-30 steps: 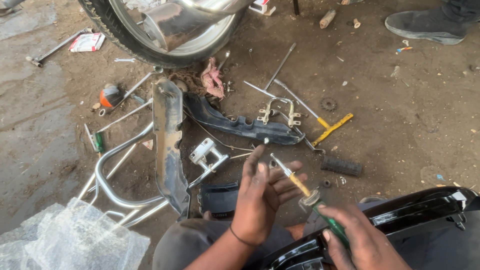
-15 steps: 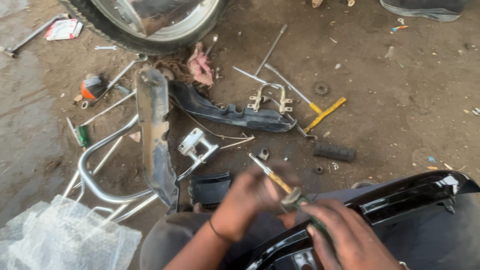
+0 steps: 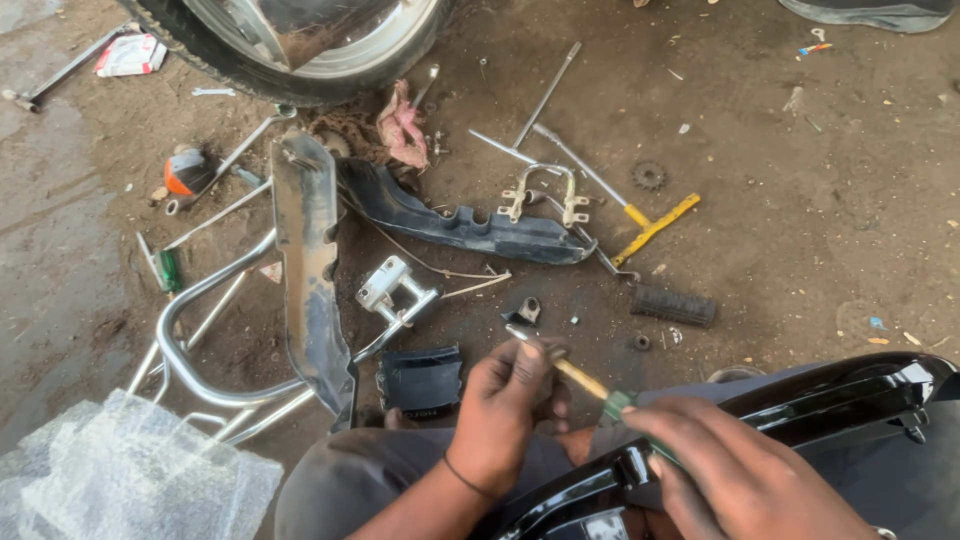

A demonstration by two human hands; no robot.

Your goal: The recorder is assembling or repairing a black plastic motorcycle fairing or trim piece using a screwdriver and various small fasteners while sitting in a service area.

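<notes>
Screwdriver (image 3: 585, 382) with a green handle and yellowish shank is lying across both hands, low centre of frame, tip pointing toward 10 o'clock. Right hand (image 3: 735, 470) is closing around the green handle. Left hand (image 3: 510, 400) is curling over the shank near the tip, fingers pinching it; possibly a small part is sitting under the fingertips, too blurred to confirm. Glossy black panel (image 3: 830, 400) is resting at 3 o'clock of the hands. Black rubber block (image 3: 420, 380) is lying on the dirt floor (image 3: 780, 230) at 9 o'clock.
</notes>
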